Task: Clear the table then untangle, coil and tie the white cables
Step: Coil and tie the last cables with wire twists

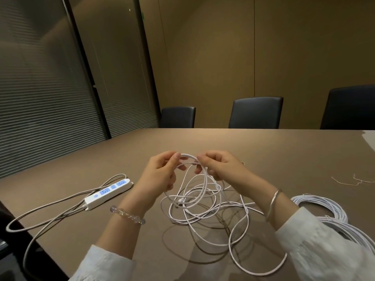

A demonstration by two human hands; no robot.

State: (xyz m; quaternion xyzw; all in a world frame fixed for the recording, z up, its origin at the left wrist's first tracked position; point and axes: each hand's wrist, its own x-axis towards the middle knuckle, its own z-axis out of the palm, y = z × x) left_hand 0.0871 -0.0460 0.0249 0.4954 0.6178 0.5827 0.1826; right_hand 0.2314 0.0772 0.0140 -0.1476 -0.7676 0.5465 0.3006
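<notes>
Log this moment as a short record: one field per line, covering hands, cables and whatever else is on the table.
left hand: pinches a strand of the tangled cable
right hand: grips the same raised strand
tangled cable: loose loops on the table, partly lifted
coiled cables: bundles at right, near the right sleeve
power strip: at left, its cord looping off the table edge
thin ties: far right
chairs: behind the table
</notes>
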